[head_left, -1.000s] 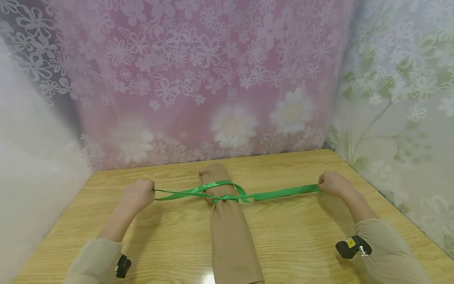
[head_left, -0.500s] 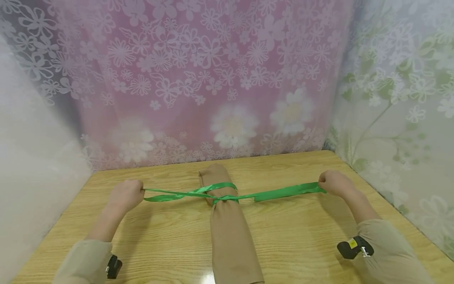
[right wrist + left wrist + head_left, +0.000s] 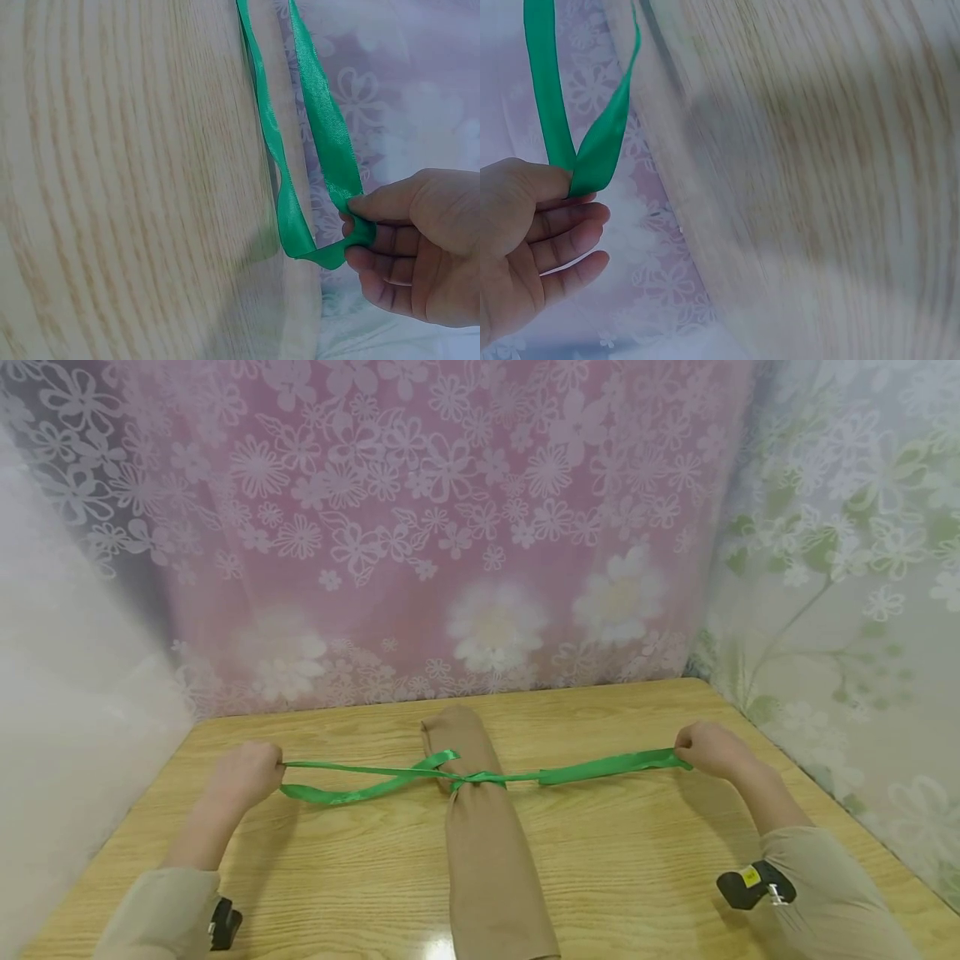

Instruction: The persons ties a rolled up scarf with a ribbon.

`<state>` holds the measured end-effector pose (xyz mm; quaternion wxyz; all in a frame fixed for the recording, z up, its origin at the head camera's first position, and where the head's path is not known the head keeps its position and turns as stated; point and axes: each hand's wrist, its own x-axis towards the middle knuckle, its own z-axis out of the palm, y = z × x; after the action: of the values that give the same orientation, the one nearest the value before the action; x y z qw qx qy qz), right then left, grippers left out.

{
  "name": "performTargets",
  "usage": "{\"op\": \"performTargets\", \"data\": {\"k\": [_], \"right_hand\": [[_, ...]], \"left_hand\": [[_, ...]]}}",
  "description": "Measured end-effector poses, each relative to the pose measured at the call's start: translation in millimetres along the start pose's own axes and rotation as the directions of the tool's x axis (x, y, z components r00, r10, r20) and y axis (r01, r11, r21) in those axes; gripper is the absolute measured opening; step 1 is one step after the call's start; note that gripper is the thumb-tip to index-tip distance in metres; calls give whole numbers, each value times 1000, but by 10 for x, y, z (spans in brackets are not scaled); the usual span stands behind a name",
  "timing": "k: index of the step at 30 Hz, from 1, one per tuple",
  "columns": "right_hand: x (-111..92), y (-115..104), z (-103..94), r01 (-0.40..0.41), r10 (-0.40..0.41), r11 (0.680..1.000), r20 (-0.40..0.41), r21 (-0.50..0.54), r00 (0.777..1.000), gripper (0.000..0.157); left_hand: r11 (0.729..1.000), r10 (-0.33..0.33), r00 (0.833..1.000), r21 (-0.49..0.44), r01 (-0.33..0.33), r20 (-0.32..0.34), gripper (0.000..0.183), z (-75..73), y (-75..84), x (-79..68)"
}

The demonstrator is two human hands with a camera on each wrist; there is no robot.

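A rolled tan cloth [image 3: 491, 868] lies lengthwise on the wooden table, cinched near its middle by a shiny green ribbon [image 3: 603, 767]. Out to the left, my left hand [image 3: 251, 772] pinches one part of the ribbon between thumb and forefinger; the other fingers curve loosely in the left wrist view. A slack tail hangs back from this hand to the roll, its tip lying over the cloth. My right hand [image 3: 712, 750] pinches the ribbon on the right, where the band folds over at the fingers in the right wrist view. Both sides stretch nearly straight from the knot [image 3: 476, 778].
The wooden table [image 3: 360, 868] has its back edge against a pink floral curtain [image 3: 420, 527]. Pale patterned sheets hang at the left and right sides. A black wrist camera [image 3: 756, 885] sits on the right sleeve, another on the left.
My left hand has moved further left, drawing ribbon with it. The loose tail that arched over the roll has slid left and shortened. The right hand stays almost in place.
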<state>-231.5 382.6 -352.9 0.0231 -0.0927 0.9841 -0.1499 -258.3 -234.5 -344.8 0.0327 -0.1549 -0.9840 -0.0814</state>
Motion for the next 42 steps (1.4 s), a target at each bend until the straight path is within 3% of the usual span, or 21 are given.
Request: {"op": "performTargets", "data": {"k": [13, 26, 37, 42], "right_hand": [[2, -6, -23, -20, 19, 1000, 11, 6, 1000, 18], [-3, 3, -71, -19, 18, 1000, 18, 6, 1000, 20], [-17, 16, -96, -37, 37, 999, 15, -18, 999, 22], [8, 62, -128, -39, 40, 995, 7, -87, 999, 21]], "left_hand": [[999, -26, 1000, 39, 26, 12, 31, 7, -146, -61], [993, -78, 995, 92, 72, 65, 18, -129, -218, -51], [991, -78, 996, 110, 74, 32, 16, -199, -291, -118], [990, -79, 996, 118, 74, 40, 14, -219, -335, -134]]}}
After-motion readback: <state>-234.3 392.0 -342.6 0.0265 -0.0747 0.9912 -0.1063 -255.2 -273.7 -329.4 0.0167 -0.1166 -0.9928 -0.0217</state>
